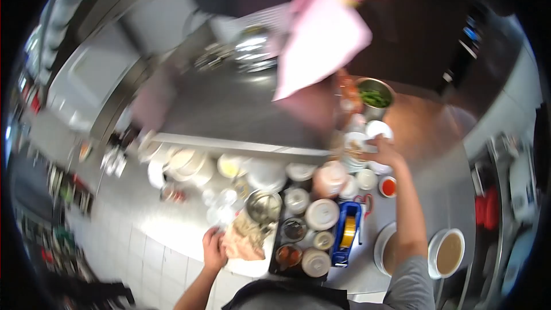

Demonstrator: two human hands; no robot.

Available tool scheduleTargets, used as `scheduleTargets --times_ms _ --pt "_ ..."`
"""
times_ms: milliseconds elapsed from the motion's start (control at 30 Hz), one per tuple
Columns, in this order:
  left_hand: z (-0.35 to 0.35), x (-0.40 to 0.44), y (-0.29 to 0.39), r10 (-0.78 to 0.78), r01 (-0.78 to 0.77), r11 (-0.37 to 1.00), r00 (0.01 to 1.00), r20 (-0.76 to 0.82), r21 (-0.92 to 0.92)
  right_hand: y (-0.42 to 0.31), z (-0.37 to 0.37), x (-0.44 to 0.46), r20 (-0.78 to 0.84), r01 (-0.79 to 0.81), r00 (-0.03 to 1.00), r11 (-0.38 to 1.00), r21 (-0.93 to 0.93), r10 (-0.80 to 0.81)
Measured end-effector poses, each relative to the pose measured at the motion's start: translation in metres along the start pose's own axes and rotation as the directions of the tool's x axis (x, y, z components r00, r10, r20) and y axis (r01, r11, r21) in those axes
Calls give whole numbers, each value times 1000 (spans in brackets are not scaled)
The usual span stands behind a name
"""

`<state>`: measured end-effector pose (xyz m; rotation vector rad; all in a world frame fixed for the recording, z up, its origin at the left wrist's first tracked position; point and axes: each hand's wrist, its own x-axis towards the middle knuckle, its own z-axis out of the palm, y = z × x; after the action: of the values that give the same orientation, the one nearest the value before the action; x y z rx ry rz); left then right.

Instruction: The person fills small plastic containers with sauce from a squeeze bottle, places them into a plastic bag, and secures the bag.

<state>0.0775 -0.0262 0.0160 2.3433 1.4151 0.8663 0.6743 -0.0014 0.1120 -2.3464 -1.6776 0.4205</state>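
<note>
At three o'clock, reaching right hand [385,151] to dishes [355,165]; at seven, touching tan bundle [245,242] with left hand [214,250]; can't tell either grip.

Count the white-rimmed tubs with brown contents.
2. One tub is on the counter beside the right forearm, which partly hides it; the other tub is farther right. More may be hidden.

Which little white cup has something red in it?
The red-filled cup below the right hand; the white round just left of it shows only white.
</note>
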Motion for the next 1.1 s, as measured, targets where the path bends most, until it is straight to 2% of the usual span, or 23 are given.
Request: scheduleTargets --times_ms 67,100,133,167,200,233,267,333,400,433,467,500,533,567,600,633,700,733,767,833,933,1033,1100 --pt "-1 -3 -7 -13 11 999 999 -46 -31 -24 -20 -19 -143 -1 990 998 60 10" --pt "-6 -1 -5 -2 -3 998 996 -86 -57 -17 -15 -24 -286 14 958 998 58 3" --pt "-4 -5 -12 16 -25 998 989 -145 -62 -23 -25 -36 -297 38 954 971 237 36" --pt "-3 -8 -11 -19 0 996 980 -200 -93 -30 -37 -52 -289 160 956 907 389 -45" --pt "-3 -13 -9 -55 24 992 967 -249 -124 -40 -45 -72 -353 278 926 875 396 -134" --pt "-5 -16 -8 -90 37 982 954 -287 -184 -73 -61 -102 -313 270 936 899 346 -161" --pt "-8 -17 -9 -116 35 969 938 -327 -244 -105 -65 -135 -332 237 938 878 416 -96" --pt "-11 -22 -16 -125 0 938 933 -337 -348 -143 -66 -192 -353 314 922 841 441 -160" --pt "-11 -28 -26 -146 -69 832 930 -338 -551 -137 -45 -234 -447 516 854 543 663 -267" --pt "-17 -32 -31 -184 -87 783 913 -363 -616 -175 -41 -240 -311 574 734 307 759 -604" --pt "-25 -39 -32 -222 -107 727 898 -380 -678 -222 -33 -253 -201 505 479 80 860 -855" --pt "-35 -47 -41 -256 -136 663 884 -393 -737 -270 -8 -264 -215 464 530 69 883 -820" --pt "-49 -58 -59 -293 -119 706 848 -441 -698 -322 27 -272 -227 429 584 58 902 -779" --pt "-62 -70 -79 -323 -96 747 813 -485 -658 -383 60 -271 -72 329 583 155 932 -809" --pt "-75 -83 -100 -347 -68 782 778 -524 -619 -439 69 -269 337 209 513 496 843 -789" --pt "-82 -97 -129 -396 -14 797 743 -540 -604 -479 112 -273 407 144 657 636 758 -635" --pt "-96 -125 -192 -551 59 711 664 -505 -700 -552 191 -261 378 464 704 792 397 -602" --pt "-98 -135 -220 -626 93 660 617 -477 -746 -566 233 -252 261 634 687 735 242 -679" --pt "-95 -141 -248 -697 80 577 567 -439 -813 -585 259 -243 304 633 699 758 158 -647" --pt "-89 -150 -305 -815 38 405 468 -342 -914 -607 312 -223 217 738 671 669 -95 -709" --pt "-102 -140 -386 -921 94 235 341 -190 -968 -642 342 -195 162 738 667 615 -278 -727" --pt "-113 -115 -457 -910 251 352 316 -267 -902 -667 353 -178 126 720 676 614 -322 -726" --pt "-123 -97 -492 -917 325 352 309 -253 -878 -675 359 -170 111 715 679 620 -321 -726"
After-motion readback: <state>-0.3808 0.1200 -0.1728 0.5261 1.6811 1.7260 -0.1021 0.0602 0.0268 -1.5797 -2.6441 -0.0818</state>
